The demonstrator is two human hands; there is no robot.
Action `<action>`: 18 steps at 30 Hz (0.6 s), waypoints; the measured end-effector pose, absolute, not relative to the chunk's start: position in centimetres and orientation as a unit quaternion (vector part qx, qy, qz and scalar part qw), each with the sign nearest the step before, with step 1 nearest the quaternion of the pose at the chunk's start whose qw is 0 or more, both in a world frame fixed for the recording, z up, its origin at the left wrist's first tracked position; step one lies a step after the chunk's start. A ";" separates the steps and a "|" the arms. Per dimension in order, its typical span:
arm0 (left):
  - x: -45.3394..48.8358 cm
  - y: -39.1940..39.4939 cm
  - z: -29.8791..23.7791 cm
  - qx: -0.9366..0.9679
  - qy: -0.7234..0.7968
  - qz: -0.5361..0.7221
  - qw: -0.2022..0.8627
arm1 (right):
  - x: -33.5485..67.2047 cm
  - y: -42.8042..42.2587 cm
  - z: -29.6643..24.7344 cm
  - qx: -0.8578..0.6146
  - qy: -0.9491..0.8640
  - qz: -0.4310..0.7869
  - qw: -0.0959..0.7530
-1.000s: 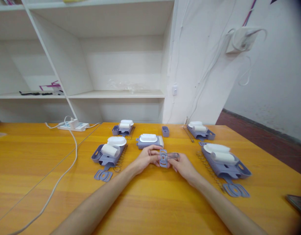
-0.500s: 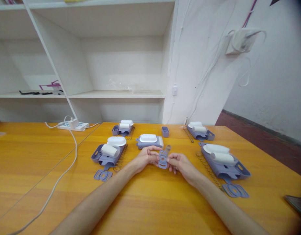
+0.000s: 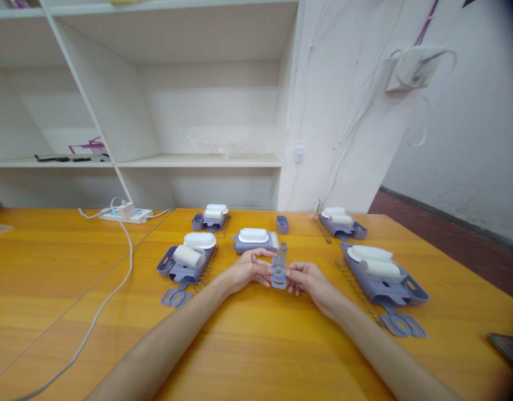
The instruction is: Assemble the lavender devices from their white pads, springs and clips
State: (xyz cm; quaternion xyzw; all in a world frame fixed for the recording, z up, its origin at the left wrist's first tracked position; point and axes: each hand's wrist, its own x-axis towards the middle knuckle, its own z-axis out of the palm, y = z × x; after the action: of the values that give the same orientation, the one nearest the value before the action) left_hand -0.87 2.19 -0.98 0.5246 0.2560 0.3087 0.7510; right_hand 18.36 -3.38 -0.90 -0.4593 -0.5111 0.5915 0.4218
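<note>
Both hands hold a small flat grey-blue plastic bracket (image 3: 278, 274) upright above the table. It has curved slots and a strip with a ring at its top end. My left hand (image 3: 250, 269) pinches its left edge, and my right hand (image 3: 308, 278) grips the right edge between thumb and fingers. Just beyond lies a grey-blue plastic holder (image 3: 243, 247) with a white oval bristled piece (image 3: 253, 235) on it. To the left sits another holder (image 3: 185, 274) carrying a white roll (image 3: 188, 256); similar flat slotted brackets (image 3: 176, 298) lie in front of it.
On the right a large holder (image 3: 375, 287) bears a white roll (image 3: 380, 269), with slotted brackets (image 3: 402, 324) before it and a wire coil (image 3: 356, 289) alongside. A small grey cup (image 3: 282, 224) stands behind. A white cable (image 3: 110, 301) runs from the power strip (image 3: 128, 214) across the left.
The bracket's ringed strip has swung from leaning right to nearly upright. Both hands keep their grip and have hardly moved.
</note>
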 end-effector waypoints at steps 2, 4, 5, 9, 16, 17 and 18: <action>-0.9 2.2 -1.0 0.528 0.257 0.301 0.752 | 18.4 -3.5 -0.8 -0.454 -0.511 0.597 0.419; -0.8 2.1 -1.0 0.527 0.260 0.302 0.751 | 18.5 -3.4 -0.8 -0.451 -0.509 0.600 0.421; -0.7 2.0 -0.9 0.523 0.263 0.309 0.749 | 18.4 -3.4 -0.9 -0.453 -0.506 0.597 0.427; -0.2 1.8 -1.0 0.489 0.287 0.370 0.735 | 17.8 -3.2 -1.6 -0.485 -0.492 0.538 0.483; 0.0 1.7 -1.2 0.483 0.254 0.408 0.732 | 16.4 -3.8 -2.4 -0.498 -0.562 0.438 0.494; 0.0 1.6 -1.2 0.492 0.248 0.399 0.733 | 16.4 -3.8 -2.5 -0.502 -0.564 0.434 0.490; 0.0 1.6 -1.3 0.501 0.244 0.391 0.732 | 16.4 -3.8 -2.5 -0.506 -0.563 0.433 0.488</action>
State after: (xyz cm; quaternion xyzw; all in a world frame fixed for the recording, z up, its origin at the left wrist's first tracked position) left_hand -0.05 1.62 -1.26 0.5014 0.2438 0.3907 0.7325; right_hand 16.37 -3.82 -2.50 -0.5064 -0.5634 0.4335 0.4881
